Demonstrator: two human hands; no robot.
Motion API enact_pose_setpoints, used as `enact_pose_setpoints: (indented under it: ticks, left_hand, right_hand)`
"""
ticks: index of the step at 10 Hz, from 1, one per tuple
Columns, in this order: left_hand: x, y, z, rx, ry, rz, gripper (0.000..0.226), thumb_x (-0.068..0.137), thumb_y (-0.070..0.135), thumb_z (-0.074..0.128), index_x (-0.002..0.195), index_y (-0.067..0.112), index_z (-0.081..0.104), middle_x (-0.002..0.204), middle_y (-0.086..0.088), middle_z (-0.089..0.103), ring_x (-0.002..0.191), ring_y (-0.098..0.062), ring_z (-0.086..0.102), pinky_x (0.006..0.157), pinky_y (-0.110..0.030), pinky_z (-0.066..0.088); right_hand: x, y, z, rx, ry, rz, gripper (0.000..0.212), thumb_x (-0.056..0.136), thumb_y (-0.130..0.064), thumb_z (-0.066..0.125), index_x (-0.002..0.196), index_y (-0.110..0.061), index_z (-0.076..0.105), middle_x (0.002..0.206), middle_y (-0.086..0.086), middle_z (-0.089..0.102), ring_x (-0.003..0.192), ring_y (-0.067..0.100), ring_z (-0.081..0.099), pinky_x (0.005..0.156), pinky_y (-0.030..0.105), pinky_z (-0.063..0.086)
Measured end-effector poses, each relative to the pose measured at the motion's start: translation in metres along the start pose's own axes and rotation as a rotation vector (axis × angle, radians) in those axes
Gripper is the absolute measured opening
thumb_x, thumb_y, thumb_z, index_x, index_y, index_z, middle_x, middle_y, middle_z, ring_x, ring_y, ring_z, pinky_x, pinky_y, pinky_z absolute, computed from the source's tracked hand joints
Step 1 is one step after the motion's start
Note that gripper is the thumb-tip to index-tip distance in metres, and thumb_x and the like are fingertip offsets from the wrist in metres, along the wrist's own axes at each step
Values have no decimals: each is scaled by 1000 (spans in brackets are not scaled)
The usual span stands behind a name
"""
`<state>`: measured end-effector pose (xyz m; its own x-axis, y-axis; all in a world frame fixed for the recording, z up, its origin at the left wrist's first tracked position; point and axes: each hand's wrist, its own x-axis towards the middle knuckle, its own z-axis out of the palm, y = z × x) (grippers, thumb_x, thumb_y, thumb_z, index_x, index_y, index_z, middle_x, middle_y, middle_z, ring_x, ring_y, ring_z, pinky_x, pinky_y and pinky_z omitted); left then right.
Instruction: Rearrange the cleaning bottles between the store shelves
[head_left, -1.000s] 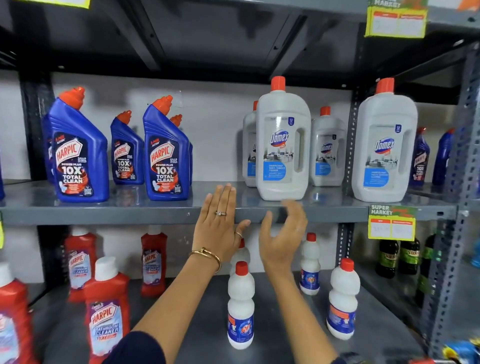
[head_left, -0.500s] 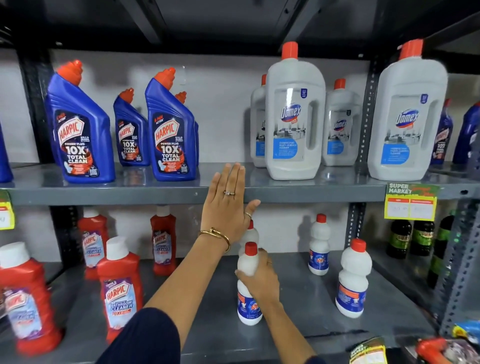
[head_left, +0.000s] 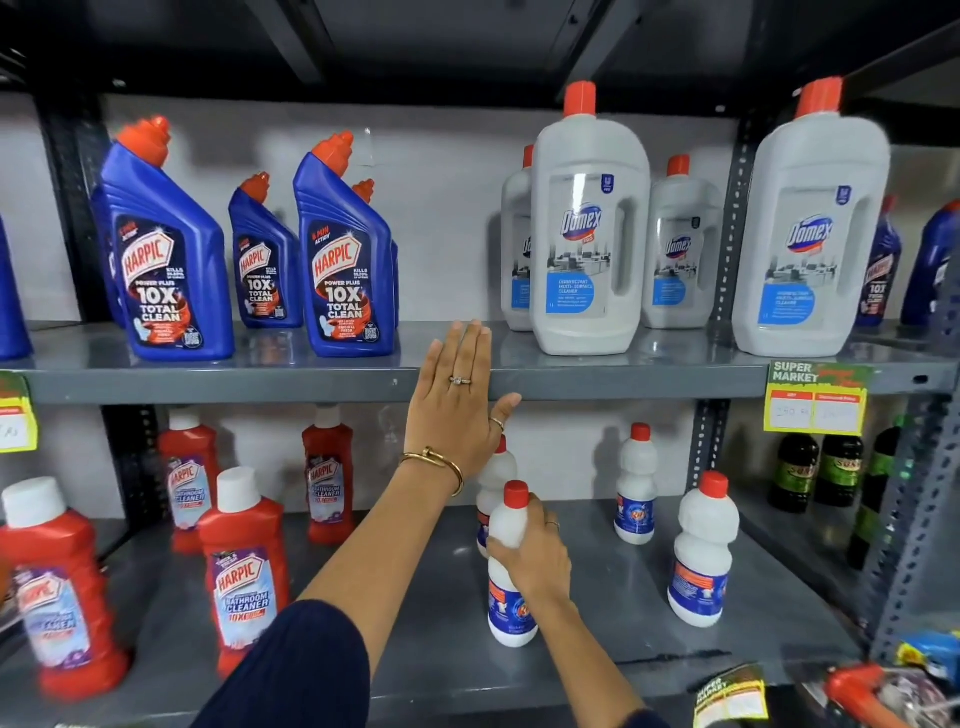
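Observation:
My right hand (head_left: 532, 558) is wrapped around the waist of a small white bottle with a red cap (head_left: 511, 608) standing at the front of the lower shelf (head_left: 597, 649). My left hand (head_left: 457, 410) lies flat and open against the front edge of the upper shelf (head_left: 260, 384), holding nothing. A second small white bottle (head_left: 496, 478) stands partly hidden behind my hands. Two more white bottles (head_left: 636, 488) (head_left: 701, 556) stand to the right on the lower shelf. Blue Harpic bottles (head_left: 343, 254) and large white Domex bottles (head_left: 589, 228) stand on the upper shelf.
Red Harpic bathroom cleaner bottles (head_left: 244, 571) fill the left of the lower shelf. Dark green bottles (head_left: 815, 467) stand in the adjoining bay at right. A yellow price tag (head_left: 815, 400) hangs from the upper shelf edge. Perforated uprights (head_left: 727, 234) divide the bays.
My right hand dropped from the upper shelf edge to the lower shelf and closed on the front white bottle. My left hand stayed on the upper shelf edge.

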<state>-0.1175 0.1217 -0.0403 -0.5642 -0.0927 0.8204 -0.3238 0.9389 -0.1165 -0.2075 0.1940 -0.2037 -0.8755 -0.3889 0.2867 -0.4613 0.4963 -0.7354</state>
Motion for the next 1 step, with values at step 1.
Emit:
enact_pose_setpoints:
  ticks: [1]
  left_hand:
    - [1,0,-2,-4,-20,-19,71,90,51,20,132,10,-21,154,-12,-3,140,-25,-10,100,-27,-30]
  right_hand:
    - [-3,-3,-7,50,-5,-44,84,67,-45,72,133,-21,26,130,11,45,113,30,51,92,44,49]
